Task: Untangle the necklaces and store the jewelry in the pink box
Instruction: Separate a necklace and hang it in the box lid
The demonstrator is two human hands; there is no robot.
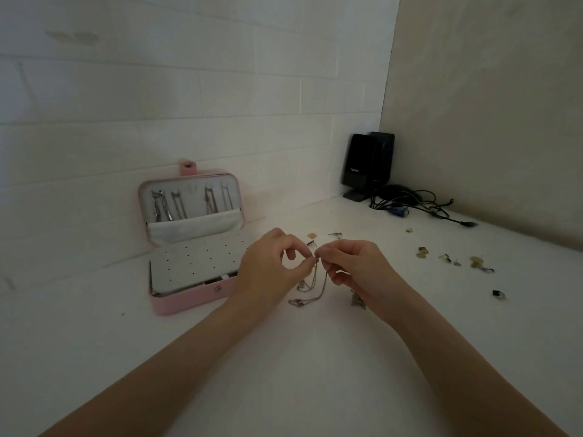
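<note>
White matte tabletop point(284, 357), brick-pattern wall. Left hand point(271, 266) and right hand point(353, 266) pinch thin silver chain necklaces point(315, 288), ends trailing on surface. Open pink rectangular jewelry box point(189, 247) left, perforated grey insert. Black speaker point(359, 167), lettering blurred.

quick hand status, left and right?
Left hand: fingertips pinching the top of the silver necklace chain.
Right hand: pinching the same chain right beside the left; the chain's lower end lies on the white table.

Dim, soft, grainy view; brightest patch mid-table; wide-angle bending wall lines at edges.
</note>
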